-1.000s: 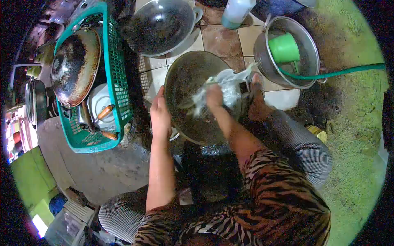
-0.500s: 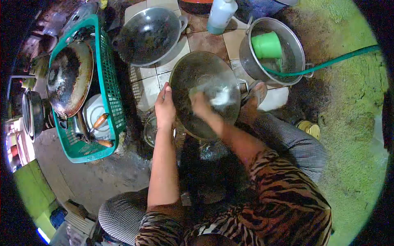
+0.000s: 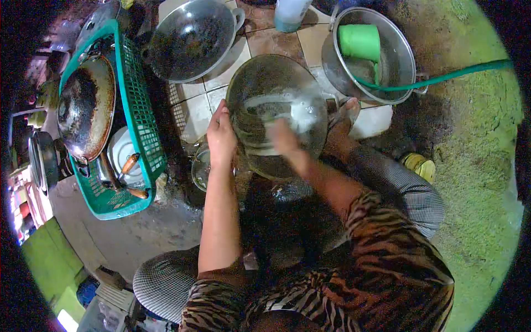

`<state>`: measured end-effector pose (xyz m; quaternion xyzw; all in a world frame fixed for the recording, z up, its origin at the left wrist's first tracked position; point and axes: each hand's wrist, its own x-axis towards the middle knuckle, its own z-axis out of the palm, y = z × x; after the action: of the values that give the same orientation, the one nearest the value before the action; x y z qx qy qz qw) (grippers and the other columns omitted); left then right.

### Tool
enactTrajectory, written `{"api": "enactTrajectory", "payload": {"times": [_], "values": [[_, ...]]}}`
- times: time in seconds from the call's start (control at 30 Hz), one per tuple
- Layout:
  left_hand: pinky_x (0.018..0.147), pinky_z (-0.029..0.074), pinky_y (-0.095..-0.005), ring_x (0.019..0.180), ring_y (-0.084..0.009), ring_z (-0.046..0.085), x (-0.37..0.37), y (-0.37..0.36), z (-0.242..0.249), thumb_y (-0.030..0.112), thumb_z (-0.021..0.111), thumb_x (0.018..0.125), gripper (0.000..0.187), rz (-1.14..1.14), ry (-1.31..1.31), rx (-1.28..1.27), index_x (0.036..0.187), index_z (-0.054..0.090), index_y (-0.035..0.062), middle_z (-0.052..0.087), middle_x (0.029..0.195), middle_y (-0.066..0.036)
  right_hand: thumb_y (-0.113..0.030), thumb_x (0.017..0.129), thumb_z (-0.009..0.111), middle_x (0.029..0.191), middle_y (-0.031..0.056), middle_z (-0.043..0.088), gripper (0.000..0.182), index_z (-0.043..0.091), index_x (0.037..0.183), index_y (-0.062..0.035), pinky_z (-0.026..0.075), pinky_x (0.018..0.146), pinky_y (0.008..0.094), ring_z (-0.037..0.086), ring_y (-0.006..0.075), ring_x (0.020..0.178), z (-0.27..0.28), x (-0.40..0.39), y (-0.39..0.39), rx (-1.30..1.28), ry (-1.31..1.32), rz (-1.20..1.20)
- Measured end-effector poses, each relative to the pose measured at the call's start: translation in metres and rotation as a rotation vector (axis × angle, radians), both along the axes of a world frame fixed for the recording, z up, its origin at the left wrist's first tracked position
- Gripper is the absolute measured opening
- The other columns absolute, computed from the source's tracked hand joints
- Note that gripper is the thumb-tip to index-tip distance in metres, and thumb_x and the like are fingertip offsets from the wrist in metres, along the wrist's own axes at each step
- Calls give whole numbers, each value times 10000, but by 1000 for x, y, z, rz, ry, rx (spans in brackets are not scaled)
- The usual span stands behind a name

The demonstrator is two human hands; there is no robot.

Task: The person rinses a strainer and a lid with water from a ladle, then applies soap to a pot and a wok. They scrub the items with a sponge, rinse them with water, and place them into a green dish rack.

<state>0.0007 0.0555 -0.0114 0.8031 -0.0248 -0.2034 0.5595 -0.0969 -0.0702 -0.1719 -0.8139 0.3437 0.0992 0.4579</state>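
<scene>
Braces the wide pan (image 3: 251, 88) at frame centre along its left rim with the left hand (image 3: 222, 138), fingers extended, close together, grip unclear. Sweeps the right hand (image 3: 286, 141) across its sudsy inside, fingers too blurred to tell. Has a metal pot (image 3: 395, 63) at upper right.

Rough green wall (image 3: 475, 177) (mottled, too), brown-and-cream tiles (image 3: 274, 43), stained grey floor (image 3: 138, 229)

The basket (image 3: 145, 119) sits left of the pan (image 3: 254, 83); a wok (image 3: 193, 41) lies beyond it, and right of that, a pot (image 3: 410, 61) holds a cup (image 3: 359, 42).
</scene>
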Motion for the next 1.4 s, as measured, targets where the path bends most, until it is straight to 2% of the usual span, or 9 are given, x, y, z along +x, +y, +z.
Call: {"api": "enactTrajectory", "payload": {"times": [0.13,0.2,0.37,0.6,0.77,1.03,1.17,1.27,1.4], "values": [[940,360,-277,1083,-193,514,-5,5,-15,204,408,927,375,13,-29,-71,1236,483,5,560,1167,-152,-163,880,435,829,189,609,263,470,1060,25,436,804,446,588,280,871,-31,-25,-16,319,-52,-278],[932,361,-266,1081,-187,516,0,1,-12,180,389,926,366,26,-43,-97,1224,491,-5,569,1147,-154,-198,881,435,927,150,600,280,491,1086,-16,425,830,408,584,267,883,-53,6,79,-702,-149,-348],[905,370,-254,1042,-163,525,-5,6,0,176,391,921,359,15,30,-27,1225,500,17,570,1150,-146,-284,853,475,951,110,584,281,531,1042,-84,439,740,401,557,247,766,-90,-85,-8,-558,-336,424],[927,361,-267,1098,-198,510,-2,8,-8,216,396,914,380,11,0,-23,1233,500,36,556,1185,-140,-192,845,509,805,75,528,181,534,928,-33,456,685,351,530,212,731,21,-55,66,247,-118,-68],[937,354,-274,1116,-212,499,-2,9,-16,241,398,911,401,-1,-8,-39,1241,491,32,544,1201,-145,-103,802,541,703,96,521,125,494,884,-22,462,611,338,550,225,689,-4,-96,-66,-406,201,533],[949,339,-273,1118,-208,487,2,6,-9,206,393,918,384,-52,14,-23,1246,485,29,531,1225,-130,-113,813,489,803,174,567,135,556,817,5,428,687,425,547,310,753,-45,-119,-20,-15,-196,44],[942,355,-278,1124,-209,499,-3,-1,1,195,400,926,372,-61,9,50,1249,480,30,545,1204,-139,-124,842,454,902,168,551,193,535,961,4,412,732,423,530,316,823,-60,-8,-124,-744,-234,-117],[943,360,-284,1123,-206,506,1,-10,6,199,400,931,368,-64,-32,95,1244,483,25,555,1188,-145,-225,834,471,1049,278,524,321,520,1021,31,408,829,489,523,418,902,-32,93,-53,-387,-447,-546],[943,361,-287,1120,-207,507,11,-11,5,207,405,934,367,-104,-128,140,1234,487,11,553,1189,-149,-229,821,535,928,264,576,330,507,1053,4,434,755,473,561,378,859,-24,86,8,-269,-432,-153]]}}
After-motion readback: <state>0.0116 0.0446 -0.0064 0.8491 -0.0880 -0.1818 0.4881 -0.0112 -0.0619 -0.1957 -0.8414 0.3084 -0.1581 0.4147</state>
